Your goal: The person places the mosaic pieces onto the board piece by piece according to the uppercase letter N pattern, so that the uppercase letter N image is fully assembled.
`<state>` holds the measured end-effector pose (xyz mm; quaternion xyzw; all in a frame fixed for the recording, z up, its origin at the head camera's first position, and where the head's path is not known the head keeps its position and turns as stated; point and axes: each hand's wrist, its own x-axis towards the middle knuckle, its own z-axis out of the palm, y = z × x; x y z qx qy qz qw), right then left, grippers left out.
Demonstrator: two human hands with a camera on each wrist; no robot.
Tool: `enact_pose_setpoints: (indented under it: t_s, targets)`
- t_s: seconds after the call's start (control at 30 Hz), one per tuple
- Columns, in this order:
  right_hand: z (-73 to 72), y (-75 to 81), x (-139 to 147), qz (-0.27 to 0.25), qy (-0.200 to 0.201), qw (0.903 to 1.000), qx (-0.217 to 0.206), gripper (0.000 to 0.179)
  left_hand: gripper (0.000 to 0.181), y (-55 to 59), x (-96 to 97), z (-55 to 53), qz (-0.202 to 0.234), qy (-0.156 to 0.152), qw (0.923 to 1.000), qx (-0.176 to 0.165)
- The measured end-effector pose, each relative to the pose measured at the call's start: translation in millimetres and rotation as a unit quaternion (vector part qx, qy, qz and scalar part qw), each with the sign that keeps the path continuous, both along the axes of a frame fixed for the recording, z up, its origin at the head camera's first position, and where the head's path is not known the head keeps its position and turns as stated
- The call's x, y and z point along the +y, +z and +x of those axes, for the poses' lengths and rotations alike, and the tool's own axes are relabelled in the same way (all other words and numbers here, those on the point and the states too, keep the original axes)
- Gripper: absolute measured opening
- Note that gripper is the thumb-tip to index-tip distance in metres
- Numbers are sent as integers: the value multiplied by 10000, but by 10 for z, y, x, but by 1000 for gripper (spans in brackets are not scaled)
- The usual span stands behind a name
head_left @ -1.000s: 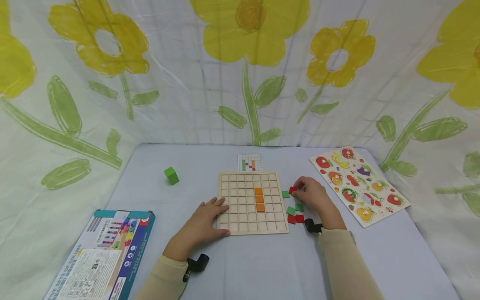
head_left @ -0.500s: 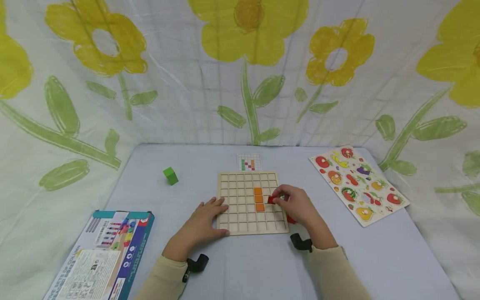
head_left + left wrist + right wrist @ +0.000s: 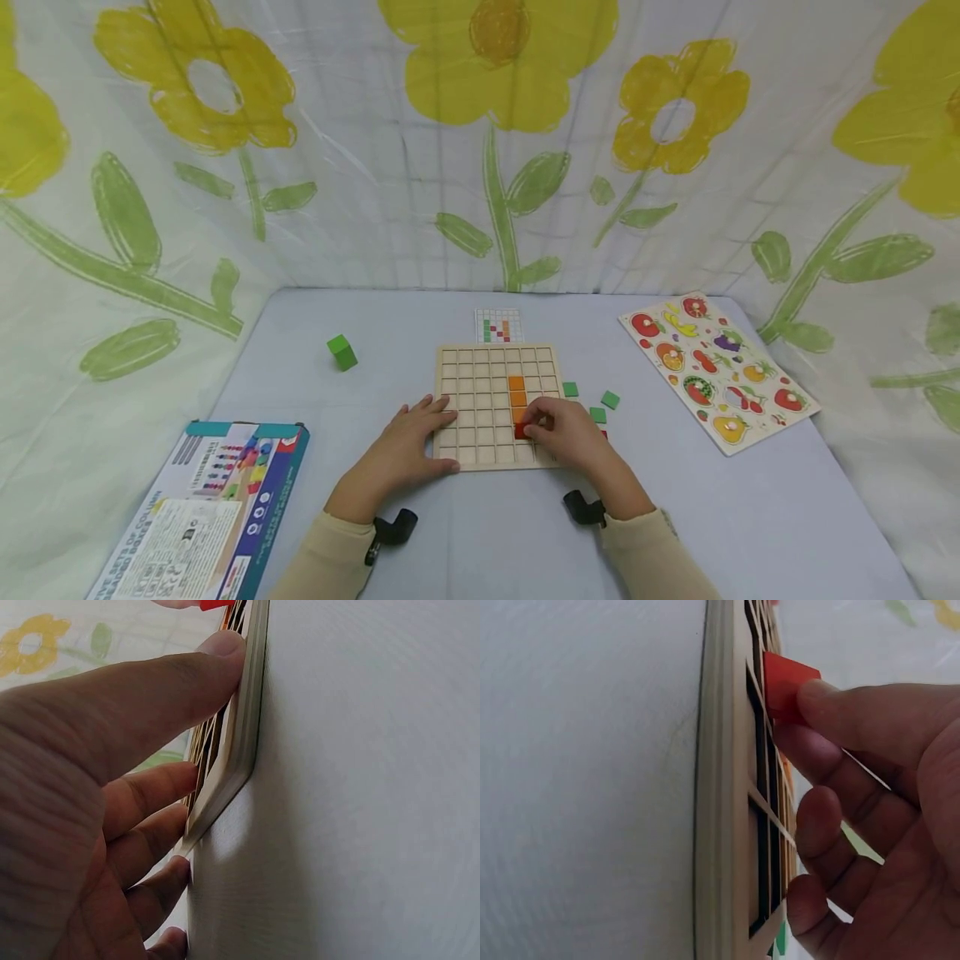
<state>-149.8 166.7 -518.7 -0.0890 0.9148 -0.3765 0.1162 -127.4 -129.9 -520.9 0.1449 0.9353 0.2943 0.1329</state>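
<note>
Right hand [image 3: 573, 433] over the right half of the grid board [image 3: 483, 421], thumb and forefinger pinching a red tile [image 3: 520, 431]. The tile was just on the near side of three orange tiles [image 3: 517, 397], which lay in one column. From the right wrist it stood tilted against the grid; could not tell whether any edge sat in a cell. Remaining fingers of that hand curved loosely, slightly apart.

Left hand [image 3: 408, 446] at the board's left side: thumb spread wide of the fingers, its tip on the rim by the near left corner, fingertips on the left edge farther up. It pinched nothing.

Right of the board, three green tiles [image 3: 611, 400] lay loose on the white table [image 3: 495, 533]. Another bit of red [image 3: 604, 434] showed behind the right hand, mostly hidden. A small pattern card [image 3: 497, 326] lay just beyond the board's far edge. Green block [image 3: 342, 352] far left; printed box [image 3: 202, 508] near left; fruit puzzle [image 3: 720, 367] far right, set at an angle.
</note>
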Motion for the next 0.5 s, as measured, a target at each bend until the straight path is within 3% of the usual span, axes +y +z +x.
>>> enact_pose_setpoints:
  t_s: [0.23,0.5]
  targets:
    - [11,4,1,-70,73,9999,-101,7,78,14,2,6,17,6,10000,0]
    - [-6,-42,-13,159,137,9997,149,11,78,30,6,9,-18,-2,10000,-19]
